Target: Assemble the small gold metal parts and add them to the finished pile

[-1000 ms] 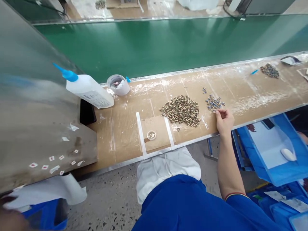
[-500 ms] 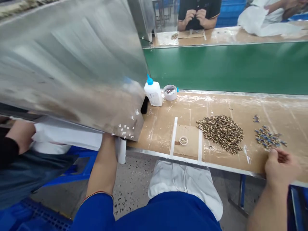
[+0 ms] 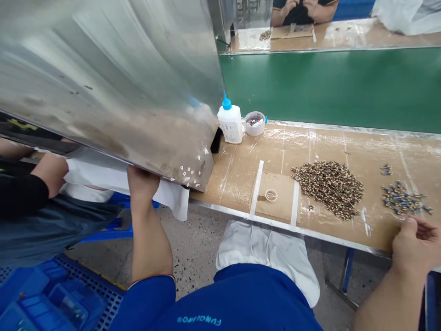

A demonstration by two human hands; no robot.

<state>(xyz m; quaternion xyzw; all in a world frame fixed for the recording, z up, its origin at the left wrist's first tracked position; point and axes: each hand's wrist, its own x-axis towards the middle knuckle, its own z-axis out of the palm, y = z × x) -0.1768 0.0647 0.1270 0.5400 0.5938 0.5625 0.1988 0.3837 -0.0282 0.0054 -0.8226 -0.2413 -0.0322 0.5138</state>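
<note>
My left hand reaches under the lower edge of the metal housing; its fingers are hidden there, beside a white sheet. My right hand rests at the table's front edge on the right, fingers curled, and whatever it may hold is too hidden to name. Just beyond it lie small blue-tipped metal parts. A large pile of brass-coloured parts sits left of them. On a taped cardboard piece is a small clear round dish.
A white bottle with a blue cap and a tape roll stand at the table's back. Behind runs a green belt. Another person's hand is at the left. Blue crates sit low at the left.
My left hand has moved left and further along the underside of the housing, with more of its back showing. The view has shifted, and my right hand stays near the blue-tipped parts.
</note>
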